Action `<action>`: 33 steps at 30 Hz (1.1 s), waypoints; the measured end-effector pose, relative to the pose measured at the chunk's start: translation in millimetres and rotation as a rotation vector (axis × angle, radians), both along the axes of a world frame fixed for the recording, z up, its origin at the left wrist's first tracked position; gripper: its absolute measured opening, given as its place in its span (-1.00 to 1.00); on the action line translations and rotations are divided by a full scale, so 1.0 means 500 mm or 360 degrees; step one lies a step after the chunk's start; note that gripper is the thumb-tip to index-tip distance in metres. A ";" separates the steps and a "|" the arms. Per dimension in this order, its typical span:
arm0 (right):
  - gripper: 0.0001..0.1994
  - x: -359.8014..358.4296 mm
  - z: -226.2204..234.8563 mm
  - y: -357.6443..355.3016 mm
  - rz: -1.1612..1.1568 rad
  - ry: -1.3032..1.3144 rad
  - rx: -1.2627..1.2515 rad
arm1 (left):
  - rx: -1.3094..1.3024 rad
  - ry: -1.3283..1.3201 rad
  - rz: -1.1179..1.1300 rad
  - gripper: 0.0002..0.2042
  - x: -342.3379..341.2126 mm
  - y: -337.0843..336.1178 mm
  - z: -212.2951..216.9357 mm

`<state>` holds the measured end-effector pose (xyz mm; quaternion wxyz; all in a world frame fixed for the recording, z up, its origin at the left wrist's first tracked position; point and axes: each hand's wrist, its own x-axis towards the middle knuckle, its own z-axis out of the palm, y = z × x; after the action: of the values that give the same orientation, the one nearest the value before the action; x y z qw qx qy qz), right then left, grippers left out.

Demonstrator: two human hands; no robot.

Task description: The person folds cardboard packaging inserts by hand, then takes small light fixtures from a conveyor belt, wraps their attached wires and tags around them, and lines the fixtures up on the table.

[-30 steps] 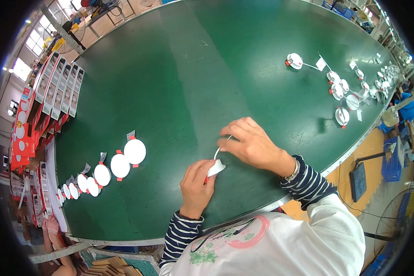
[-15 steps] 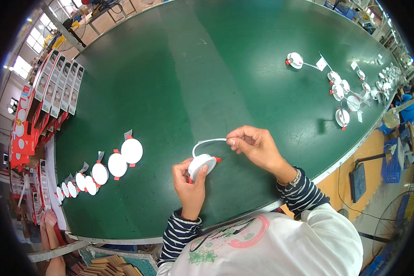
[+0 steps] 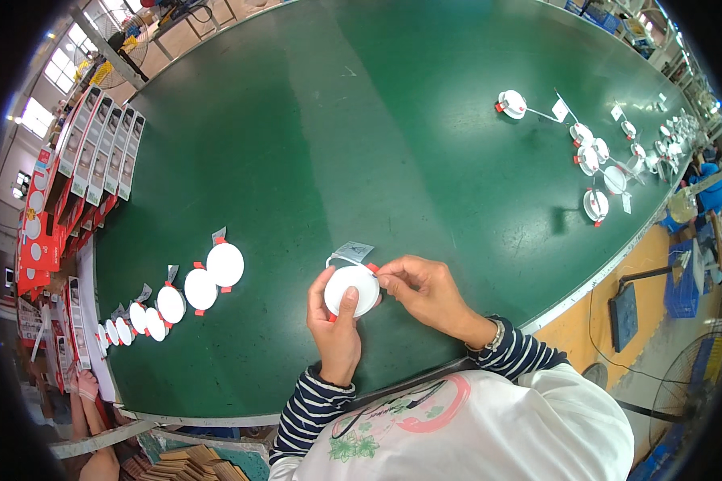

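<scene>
A round white downlight (image 3: 351, 292) with red spring clips is gripped in my left hand (image 3: 335, 341), thumb across its flat white face. From its upper left side a white cable (image 3: 330, 260) curves over the back toward the right edge. A silvery tag (image 3: 353, 252) stands out above the rim. My right hand (image 3: 429, 293) is closed in a pinch at that right edge, beside a red clip, with the cable's end at its fingertips. The fingers partly hide the exact grip.
On the green table (image 3: 257, 152), a slanting row of white downlights (image 3: 201, 289) lies to the left. More downlights with cables and tags (image 3: 588, 159) are scattered at right. Red-and-white boxes (image 3: 96, 152) are stacked at the left edge. Another person's hands (image 3: 87, 385) show at lower left.
My right hand has come down and left, bringing the stretched cable in against the downlight. My left hand has turned the white face more upward, and the silvery tag now shows.
</scene>
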<state>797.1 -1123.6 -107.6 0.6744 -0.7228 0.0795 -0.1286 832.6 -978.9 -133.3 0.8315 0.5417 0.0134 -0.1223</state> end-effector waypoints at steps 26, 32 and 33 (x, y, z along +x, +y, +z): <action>-0.84 -0.021 -0.015 -0.073 0.0684 0.0662 0.1156 | -0.1111 0.1087 -0.0999 -0.63 0.015 0.027 -0.040; -0.81 -0.007 -0.054 -0.075 0.0674 0.0783 0.1603 | -0.0941 0.1047 -0.0919 -0.63 0.028 0.013 -0.034; -0.81 -0.005 -0.055 -0.076 0.0491 0.0732 0.1488 | -0.0788 0.0919 -0.0747 -0.63 0.034 0.008 -0.028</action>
<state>794.3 -1161.7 -135.3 0.9002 -0.3586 0.1667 0.1825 849.6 -974.8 -147.5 0.8480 0.2584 0.0921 -0.4535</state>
